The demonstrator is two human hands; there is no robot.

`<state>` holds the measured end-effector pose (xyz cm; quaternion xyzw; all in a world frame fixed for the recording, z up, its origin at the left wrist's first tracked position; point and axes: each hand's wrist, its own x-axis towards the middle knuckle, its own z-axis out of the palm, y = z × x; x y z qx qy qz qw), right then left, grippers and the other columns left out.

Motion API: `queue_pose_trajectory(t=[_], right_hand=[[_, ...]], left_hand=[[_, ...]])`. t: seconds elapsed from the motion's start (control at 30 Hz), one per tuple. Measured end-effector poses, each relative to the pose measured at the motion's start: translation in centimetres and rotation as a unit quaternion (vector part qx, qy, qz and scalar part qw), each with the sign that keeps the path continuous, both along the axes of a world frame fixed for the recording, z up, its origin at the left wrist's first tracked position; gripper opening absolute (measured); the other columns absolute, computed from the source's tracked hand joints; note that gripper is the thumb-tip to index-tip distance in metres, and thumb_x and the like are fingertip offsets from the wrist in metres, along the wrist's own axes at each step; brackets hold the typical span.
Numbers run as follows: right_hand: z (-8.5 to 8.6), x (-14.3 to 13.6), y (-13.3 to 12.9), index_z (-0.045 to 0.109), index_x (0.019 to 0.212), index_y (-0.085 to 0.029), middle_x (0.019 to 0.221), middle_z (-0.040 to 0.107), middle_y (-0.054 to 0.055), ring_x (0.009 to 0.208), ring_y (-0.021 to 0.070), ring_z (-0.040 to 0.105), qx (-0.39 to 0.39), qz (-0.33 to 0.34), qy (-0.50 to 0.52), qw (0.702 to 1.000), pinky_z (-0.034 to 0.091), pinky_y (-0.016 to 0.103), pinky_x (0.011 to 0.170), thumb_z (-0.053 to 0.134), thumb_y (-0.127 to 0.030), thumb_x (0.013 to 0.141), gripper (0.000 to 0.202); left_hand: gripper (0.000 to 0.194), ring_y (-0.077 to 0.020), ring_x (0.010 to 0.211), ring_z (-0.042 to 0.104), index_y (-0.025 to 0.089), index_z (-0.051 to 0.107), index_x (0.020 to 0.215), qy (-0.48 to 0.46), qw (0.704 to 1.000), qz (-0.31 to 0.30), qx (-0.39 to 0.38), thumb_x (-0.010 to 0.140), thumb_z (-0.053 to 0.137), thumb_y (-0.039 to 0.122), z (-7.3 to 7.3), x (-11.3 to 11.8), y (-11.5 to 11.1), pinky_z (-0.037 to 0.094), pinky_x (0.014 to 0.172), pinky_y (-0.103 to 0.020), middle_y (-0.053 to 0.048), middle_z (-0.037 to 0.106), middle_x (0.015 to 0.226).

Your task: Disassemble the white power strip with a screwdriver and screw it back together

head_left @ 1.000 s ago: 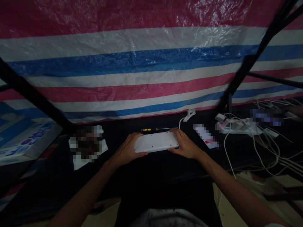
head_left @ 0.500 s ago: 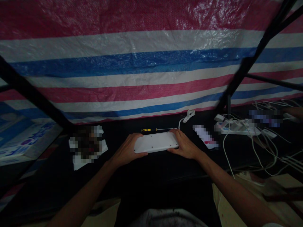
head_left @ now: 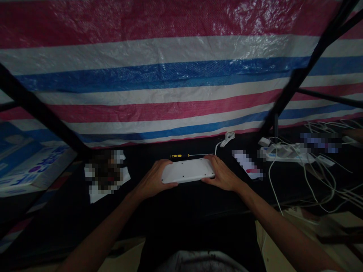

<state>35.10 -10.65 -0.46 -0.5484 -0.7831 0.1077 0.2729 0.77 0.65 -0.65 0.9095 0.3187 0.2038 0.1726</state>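
A white, flat, rounded-edged case (head_left: pixel 187 170) with small dark screw points on its upper face is held at the middle of the black table (head_left: pixel 141 151). My left hand (head_left: pixel 156 177) grips its left end, thumb along the near edge. On the right end, my right hand (head_left: pixel 222 174) has its fingers over the far corner and its thumb at the near edge. Just beyond the case lies a screwdriver (head_left: pixel 180 155) with a yellow and black handle, its shaft pointing right. A white cable (head_left: pixel 227 139) lies bundled behind my right hand and runs down towards the case.
A blurred-out item on white paper (head_left: pixel 106 175) lies left. To the right are a phone-like object (head_left: pixel 247 165) and a white power strip (head_left: pixel 286 152) with tangled cables. Boxes (head_left: pixel 34 170) stand far left; dark metal bars slope at both sides. Part of another person's hand shows far right.
The view has shifted very slightly. Both hands keep the same hold on the white case. At the far right, the other person's hand shows less.
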Motion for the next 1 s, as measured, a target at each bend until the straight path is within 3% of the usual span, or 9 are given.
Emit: queue_pose_trajectory(t=[0.5, 0.7, 0.87, 1.0], right_hand=[[-0.1, 0.0, 0.1, 0.036, 0.157, -0.022, 0.152, 0.05, 0.019, 0.14, 0.0383, 0.053, 0.006, -0.001, -0.001, 1.0, 0.045, 0.06, 0.119, 0.077, -0.057, 0.092, 0.084], [-0.2, 0.3, 0.4, 0.037, 0.157, -0.022, 0.15, 0.054, 0.019, 0.138, 0.037, 0.055, -0.002, -0.002, 0.025, 1.0, 0.045, 0.059, 0.118, 0.066, -0.062, 0.099, 0.076], [0.6, 0.7, 3.7, 0.059, 0.142, -0.023, 0.139, 0.065, 0.014, 0.131, 0.0312, 0.059, 0.038, -0.042, 0.022, 0.998, 0.046, 0.053, 0.114, 0.041, -0.039, 0.114, 0.037], [2.0, 0.4, 7.8, 0.069, 0.131, -0.02, 0.13, 0.071, 0.013, 0.118, 0.0277, 0.065, 0.013, -0.051, -0.063, 0.997, 0.045, 0.049, 0.109, 0.05, -0.022, 0.11, 0.028]], left_hand=[[0.077, -0.0349, 0.135, 0.055, 0.025, 0.05, 0.145, -0.004, 1.0, -0.002, 0.001, 0.083, 0.086, 0.053, 0.2, 0.1, -0.2, 0.049, 0.114, -0.053, -0.013, 0.057, 0.146], [0.077, -0.0353, 0.134, 0.055, 0.025, 0.049, 0.145, -0.001, 1.0, -0.006, -0.004, 0.084, 0.085, 0.054, 0.3, 0.0, -0.2, 0.049, 0.114, -0.054, -0.013, 0.057, 0.146], [0.077, -0.0354, 0.135, 0.055, 0.024, 0.049, 0.144, -0.001, 1.0, 0.0, -0.01, 0.084, 0.085, 0.054, 0.2, -0.1, -0.2, 0.048, 0.115, -0.054, -0.014, 0.056, 0.147], [0.077, -0.0359, 0.134, 0.055, 0.025, 0.05, 0.144, -0.004, 1.0, 0.003, -0.009, 0.083, 0.086, 0.055, 0.1, -0.1, -0.2, 0.049, 0.115, -0.055, -0.014, 0.056, 0.147]])
